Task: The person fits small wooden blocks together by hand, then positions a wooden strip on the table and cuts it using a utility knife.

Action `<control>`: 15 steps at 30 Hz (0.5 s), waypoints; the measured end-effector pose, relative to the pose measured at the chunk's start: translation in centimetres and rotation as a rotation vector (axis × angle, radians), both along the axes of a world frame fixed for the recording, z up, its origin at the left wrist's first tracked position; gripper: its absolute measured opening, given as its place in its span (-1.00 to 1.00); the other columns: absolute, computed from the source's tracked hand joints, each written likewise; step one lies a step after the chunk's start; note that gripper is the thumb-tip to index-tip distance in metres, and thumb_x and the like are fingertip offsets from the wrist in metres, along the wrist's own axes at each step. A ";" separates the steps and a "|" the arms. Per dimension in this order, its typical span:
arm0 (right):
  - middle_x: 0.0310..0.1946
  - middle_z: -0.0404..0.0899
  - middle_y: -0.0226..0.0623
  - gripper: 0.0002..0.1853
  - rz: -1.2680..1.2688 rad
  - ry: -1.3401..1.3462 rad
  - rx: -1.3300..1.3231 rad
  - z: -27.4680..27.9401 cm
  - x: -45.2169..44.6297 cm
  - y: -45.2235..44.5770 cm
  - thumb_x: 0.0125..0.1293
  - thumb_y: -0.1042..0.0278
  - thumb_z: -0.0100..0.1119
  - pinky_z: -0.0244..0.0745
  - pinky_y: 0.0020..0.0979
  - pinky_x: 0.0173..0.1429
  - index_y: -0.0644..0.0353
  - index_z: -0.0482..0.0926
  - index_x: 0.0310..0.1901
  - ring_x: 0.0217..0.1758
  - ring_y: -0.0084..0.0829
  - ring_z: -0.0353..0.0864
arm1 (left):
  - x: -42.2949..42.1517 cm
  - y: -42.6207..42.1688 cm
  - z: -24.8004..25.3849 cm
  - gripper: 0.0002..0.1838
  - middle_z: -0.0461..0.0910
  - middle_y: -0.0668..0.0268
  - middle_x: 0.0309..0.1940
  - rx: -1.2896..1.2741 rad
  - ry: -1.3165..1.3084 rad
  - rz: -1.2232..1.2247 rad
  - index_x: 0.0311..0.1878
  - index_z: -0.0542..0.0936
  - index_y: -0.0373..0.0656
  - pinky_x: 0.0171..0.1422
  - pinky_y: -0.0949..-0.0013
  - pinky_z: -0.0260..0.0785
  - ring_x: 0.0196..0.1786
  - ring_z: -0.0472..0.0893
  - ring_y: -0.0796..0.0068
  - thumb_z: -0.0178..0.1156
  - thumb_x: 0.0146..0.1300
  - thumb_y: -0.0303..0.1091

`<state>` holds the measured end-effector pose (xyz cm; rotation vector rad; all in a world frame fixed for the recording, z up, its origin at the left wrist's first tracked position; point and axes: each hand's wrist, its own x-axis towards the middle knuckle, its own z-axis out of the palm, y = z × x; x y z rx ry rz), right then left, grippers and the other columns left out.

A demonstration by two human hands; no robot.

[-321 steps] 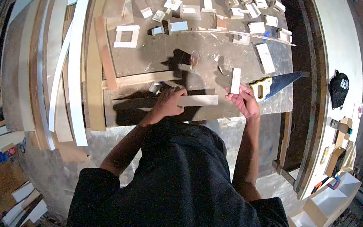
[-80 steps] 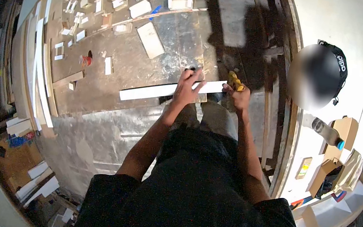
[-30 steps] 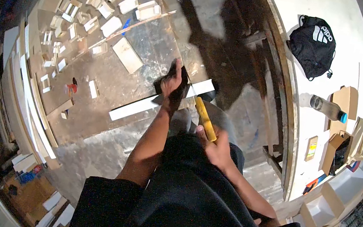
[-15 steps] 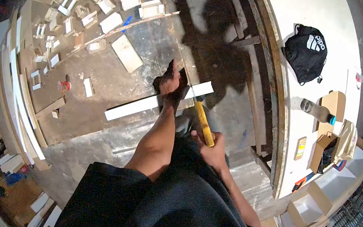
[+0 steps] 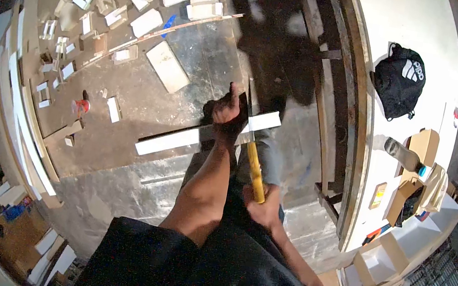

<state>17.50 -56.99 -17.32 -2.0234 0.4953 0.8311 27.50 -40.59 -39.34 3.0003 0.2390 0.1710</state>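
A long white wooden strip lies crosswise below me at the edge of a brown board on the floor. My left hand is on the strip near its right end, thumb pointing away from me; its fingers are dark with shadow but seem wrapped over the wood. In my right hand, closed and close to my body, is the yellow handle of a handsaw. The saw's thin blade crosses the strip just right of my left hand. How deep the blade sits in the wood is hard to see.
Several small white-and-wood pieces are spread at the upper left, beside a flat panel. Long strips lie along the left. On the right, a white table bears a black drawstring bag and a bottle.
My right hand has pulled the saw back toward my body. My left hand stays on the strip. The whole view has shifted slightly.
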 end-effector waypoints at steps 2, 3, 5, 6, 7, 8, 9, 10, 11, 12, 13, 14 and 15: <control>-0.46 0.67 -0.16 -0.80 0.142 0.169 0.054 1.8 1.1 1.1 0.15 0.35 0.33 0.54 -0.25 -0.17 0.32 0.59 -0.41 -0.36 -0.24 0.67 | -0.1 -0.4 0.8 -0.24 0.52 0.30 -0.54 0.134 -0.056 0.016 0.53 0.14 -0.30 -0.31 0.30 0.47 -0.52 0.54 0.33 0.22 0.31 -0.40; -0.43 0.68 -0.26 -0.83 0.130 0.168 0.033 1.9 1.1 0.9 0.15 0.35 0.36 0.54 -0.26 -0.15 0.26 0.60 -0.39 -0.32 -0.32 0.67 | -0.5 -0.7 0.8 -0.24 0.56 0.27 -0.50 0.054 0.123 0.038 0.53 0.13 -0.28 -0.27 0.28 0.48 -0.49 0.57 0.30 0.20 0.31 -0.42; -0.38 0.67 -0.28 -0.79 -0.059 0.061 0.040 0.2 -0.5 -0.2 0.18 0.34 0.38 0.53 -0.28 -0.12 0.27 0.58 -0.28 -0.27 -0.36 0.66 | -0.2 -0.3 0.4 -0.22 0.58 0.24 -0.48 -0.021 0.078 0.016 0.55 0.11 -0.26 -0.27 0.26 0.49 -0.47 0.59 0.28 0.20 0.31 -0.42; -0.33 0.67 -0.29 -0.74 -0.235 -0.048 0.048 -0.2 -1.2 -1.0 0.20 0.34 0.39 0.53 -0.30 -0.09 0.28 0.55 -0.18 -0.23 -0.41 0.65 | -0.4 -0.1 -0.2 -0.21 0.61 0.21 -0.46 -0.095 0.033 0.008 0.56 0.09 -0.25 -0.27 0.25 0.49 -0.46 0.60 0.26 0.19 0.30 -0.43; -0.23 0.58 -0.27 -0.57 -0.224 0.067 0.117 1.2 0.4 -1.6 0.22 0.28 0.44 0.49 -0.36 -0.02 0.31 0.41 -0.08 -0.15 -0.46 0.57 | -0.6 0.0 -1.2 -0.16 0.63 0.17 -0.46 -0.168 0.000 -0.001 0.58 0.04 -0.23 -0.30 0.23 0.50 -0.47 0.62 0.23 0.22 0.29 -0.42; -0.13 0.50 -0.25 -0.40 -0.207 0.184 0.178 2.6 2.1 -2.1 0.23 0.22 0.48 0.44 -0.42 0.06 0.35 0.26 0.03 -0.07 -0.51 0.49 | -0.9 0.1 -2.0 -0.16 0.63 0.17 -0.46 -0.170 -0.006 -0.004 0.58 0.04 -0.23 -0.30 0.23 0.50 -0.47 0.62 0.23 0.22 0.29 -0.42; -0.14 0.50 -0.27 -0.42 -0.254 0.186 0.157 2.5 2.1 -2.5 0.23 0.23 0.49 0.44 -0.42 0.06 0.35 0.28 0.01 -0.08 -0.49 0.50 | -0.9 0.1 -2.2 -0.13 0.63 0.18 -0.47 -0.271 0.028 0.027 0.59 0.01 -0.21 -0.33 0.21 0.50 -0.48 0.61 0.21 0.24 0.29 -0.40; -0.15 0.50 -0.28 -0.43 -0.299 0.189 0.137 2.1 2.0 -2.8 0.22 0.24 0.49 0.44 -0.42 0.07 0.35 0.30 0.00 -0.09 -0.48 0.50 | -0.8 0.2 -2.5 -0.12 0.63 0.19 -0.48 -0.321 0.043 0.043 0.59 -0.01 -0.20 -0.34 0.20 0.50 -0.49 0.61 0.21 0.24 0.29 -0.39; -0.16 0.50 -0.28 -0.43 -0.222 0.128 0.096 1.0 1.1 -3.2 0.21 0.24 0.50 0.45 -0.42 0.05 0.34 0.30 0.00 -0.09 -0.49 0.50 | -0.8 0.2 -2.8 -0.10 0.63 0.19 -0.49 -0.370 0.058 0.060 0.60 -0.02 -0.19 -0.35 0.19 0.50 -0.50 0.61 0.20 0.25 0.29 -0.38; -0.16 0.50 -0.28 -0.43 -0.218 0.128 0.099 1.3 1.2 -2.9 0.21 0.24 0.50 0.45 -0.42 0.05 0.34 0.30 0.00 -0.09 -0.49 0.50 | -0.7 0.2 -2.1 -0.09 0.63 0.21 -0.49 -0.323 0.065 0.044 0.60 -0.04 -0.18 -0.36 0.19 0.49 -0.51 0.60 0.20 0.26 0.29 -0.36; -0.16 0.50 -0.29 -0.44 -0.249 0.119 0.110 1.7 1.4 -2.5 0.21 0.25 0.49 0.46 -0.43 0.03 0.33 0.31 0.00 -0.10 -0.49 0.50 | -0.6 0.3 -1.2 -0.07 0.63 0.23 -0.50 -0.274 0.075 0.029 0.61 -0.06 -0.16 -0.38 0.19 0.49 -0.52 0.59 0.20 0.27 0.29 -0.34; -0.17 0.50 -0.29 -0.44 -0.280 0.112 0.120 1.8 1.6 -2.1 0.21 0.25 0.49 0.46 -0.43 0.01 0.32 0.31 0.01 -0.12 -0.49 0.50 | -0.6 0.1 -0.3 -0.07 0.63 0.23 -0.50 -0.270 0.080 0.034 0.61 -0.06 -0.16 -0.38 0.19 0.49 -0.52 0.59 0.20 0.27 0.29 -0.34; -0.17 0.50 -0.29 -0.44 -0.276 0.119 0.122 1.5 1.6 -2.3 0.21 0.25 0.49 0.46 -0.43 0.01 0.32 0.31 0.01 -0.12 -0.49 0.50 | -0.6 -0.2 0.3 -0.08 0.63 0.23 -0.48 -0.132 0.124 0.036 0.60 -0.05 -0.16 -0.38 0.19 0.49 -0.51 0.60 0.21 0.27 0.29 -0.34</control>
